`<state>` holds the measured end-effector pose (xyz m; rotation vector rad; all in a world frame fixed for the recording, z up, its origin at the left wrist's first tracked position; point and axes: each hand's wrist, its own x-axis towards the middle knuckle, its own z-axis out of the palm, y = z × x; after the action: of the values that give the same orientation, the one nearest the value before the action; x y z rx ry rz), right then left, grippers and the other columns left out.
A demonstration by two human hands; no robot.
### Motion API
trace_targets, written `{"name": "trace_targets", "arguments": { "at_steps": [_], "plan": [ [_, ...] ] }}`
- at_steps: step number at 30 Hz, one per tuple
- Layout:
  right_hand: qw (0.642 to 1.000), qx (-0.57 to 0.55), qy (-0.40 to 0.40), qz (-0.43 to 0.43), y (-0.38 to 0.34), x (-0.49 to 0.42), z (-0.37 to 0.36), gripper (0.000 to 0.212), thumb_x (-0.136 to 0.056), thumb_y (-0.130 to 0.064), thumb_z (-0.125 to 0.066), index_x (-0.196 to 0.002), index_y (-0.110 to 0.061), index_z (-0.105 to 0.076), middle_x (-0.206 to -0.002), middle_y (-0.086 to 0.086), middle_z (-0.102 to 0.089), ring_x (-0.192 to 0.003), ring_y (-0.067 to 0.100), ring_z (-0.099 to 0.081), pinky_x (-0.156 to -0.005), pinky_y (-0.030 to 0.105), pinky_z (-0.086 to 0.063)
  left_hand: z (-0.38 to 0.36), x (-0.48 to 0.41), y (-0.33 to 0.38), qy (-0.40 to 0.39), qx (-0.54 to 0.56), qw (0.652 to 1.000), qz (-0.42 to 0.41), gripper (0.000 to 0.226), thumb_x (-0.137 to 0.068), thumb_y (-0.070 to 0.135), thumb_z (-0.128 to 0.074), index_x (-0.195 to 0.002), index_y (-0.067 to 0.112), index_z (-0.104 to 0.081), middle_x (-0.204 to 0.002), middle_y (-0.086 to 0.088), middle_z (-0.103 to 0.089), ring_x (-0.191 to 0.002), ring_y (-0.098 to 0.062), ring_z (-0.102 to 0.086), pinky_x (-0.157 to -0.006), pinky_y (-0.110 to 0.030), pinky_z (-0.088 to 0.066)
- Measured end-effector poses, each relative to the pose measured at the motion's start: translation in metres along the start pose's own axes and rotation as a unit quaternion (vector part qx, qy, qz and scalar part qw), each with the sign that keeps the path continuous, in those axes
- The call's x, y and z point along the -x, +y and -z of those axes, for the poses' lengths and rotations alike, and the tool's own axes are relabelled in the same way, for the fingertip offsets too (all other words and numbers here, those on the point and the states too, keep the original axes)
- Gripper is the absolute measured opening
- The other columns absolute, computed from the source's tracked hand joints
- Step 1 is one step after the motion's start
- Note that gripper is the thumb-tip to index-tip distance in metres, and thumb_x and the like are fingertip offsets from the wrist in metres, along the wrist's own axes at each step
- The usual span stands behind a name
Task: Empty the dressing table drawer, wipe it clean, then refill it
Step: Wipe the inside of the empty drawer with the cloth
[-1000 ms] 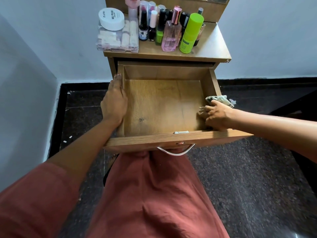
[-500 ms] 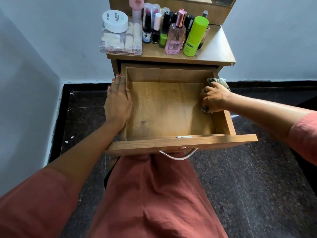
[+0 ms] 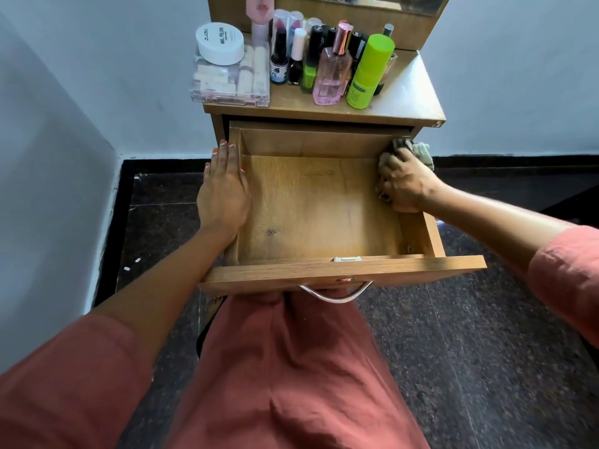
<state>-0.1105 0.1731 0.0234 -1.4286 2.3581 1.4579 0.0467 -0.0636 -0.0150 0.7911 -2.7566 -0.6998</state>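
Right hand (image 3: 405, 186) grips cloth (image 3: 421, 152) at drawer (image 3: 429, 234) wall | left hand (image 3: 223, 196) flat on rim | tub (image 3: 220, 43): NAIL POLISH

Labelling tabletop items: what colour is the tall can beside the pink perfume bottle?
The tall can is lime green; head view.

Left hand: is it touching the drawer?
Touching. The head view shows the left hand resting flat on the left wall of the drawer, with no gap showing.
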Motion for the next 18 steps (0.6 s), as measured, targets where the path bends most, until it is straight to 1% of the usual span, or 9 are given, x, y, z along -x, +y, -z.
{"name": "trace_targets", "arguments": {
  "at_steps": [3, 6, 9, 11, 14, 18],
  "plan": [
    [0.999, -0.016, -0.031, 0.031, -0.016, 0.025, 0.0, 0.038, -0.09, -0.034, -0.036, -0.117, -0.021, -0.059, -0.134, 0.005, -0.049, -0.127, 0.025, -0.037, -0.106, 0.038, -0.027, -0.001, 0.0, -0.001, 0.004, 0.012, 1.0, -0.005, 0.047, -0.1, 0.018, -0.026, -0.146, 0.007, -0.02, -0.156, -0.01, -0.015, -0.144, -0.025, -0.015, -0.118, -0.037, -0.019],
    [0.992, -0.061, -0.091, 0.056, -0.027, 0.041, 0.002, 0.034, -0.091, -0.033, -0.039, -0.116, -0.024, -0.06, -0.13, -0.001, -0.053, -0.127, 0.021, -0.037, -0.104, 0.037, -0.027, -0.002, 0.001, -0.001, 0.004, 0.019, 1.0, -0.005, 0.047, -0.1, 0.018, -0.026, -0.146, 0.008, -0.02, -0.156, -0.01, -0.014, -0.144, -0.024, -0.015, -0.118, -0.038, -0.019],
    [0.987, -0.066, -0.135, 0.064, -0.035, 0.049, 0.007, 0.03, -0.096, -0.027, -0.04, -0.119, -0.018, -0.056, -0.128, 0.0, -0.054, -0.126, 0.022, -0.039, -0.102, 0.035, -0.029, -0.003, 0.0, -0.002, 0.005, 0.029, 1.0, -0.005, 0.047, -0.1, 0.018, -0.026, -0.146, 0.008, -0.019, -0.156, -0.008, -0.014, -0.144, -0.022, -0.014, -0.118, -0.038, -0.021],
    [0.987, -0.068, -0.138, 0.052, -0.037, 0.05, 0.011, 0.03, -0.096, -0.027, -0.04, -0.12, -0.019, -0.056, -0.129, 0.0, -0.054, -0.126, 0.022, -0.039, -0.102, 0.034, -0.029, -0.003, 0.0, -0.002, 0.003, 0.035, 0.999, -0.003, 0.047, -0.1, 0.018, -0.026, -0.146, 0.009, -0.019, -0.156, -0.008, -0.014, -0.144, -0.021, -0.014, -0.117, -0.039, -0.022],
    [0.987, -0.081, -0.135, 0.025, -0.034, 0.04, 0.014, 0.034, -0.094, -0.034, -0.042, -0.122, -0.02, -0.054, -0.132, -0.001, -0.053, -0.127, 0.022, -0.038, -0.105, 0.036, -0.027, -0.003, 0.0, -0.002, 0.004, 0.033, 0.999, -0.007, 0.047, -0.1, 0.018, -0.026, -0.146, 0.009, -0.019, -0.156, -0.008, -0.014, -0.144, -0.022, -0.015, -0.116, -0.041, -0.025],
    [0.993, -0.058, -0.101, -0.009, -0.015, 0.012, 0.009, 0.038, -0.092, -0.039, -0.043, -0.125, -0.022, -0.051, -0.133, -0.002, -0.05, -0.128, 0.021, -0.038, -0.105, 0.035, -0.028, -0.004, 0.0, -0.002, 0.0, 0.032, 0.999, -0.006, 0.047, -0.1, 0.017, -0.026, -0.146, 0.009, -0.019, -0.156, -0.008, -0.014, -0.144, -0.023, -0.015, -0.115, -0.042, -0.026]
  ]
}}
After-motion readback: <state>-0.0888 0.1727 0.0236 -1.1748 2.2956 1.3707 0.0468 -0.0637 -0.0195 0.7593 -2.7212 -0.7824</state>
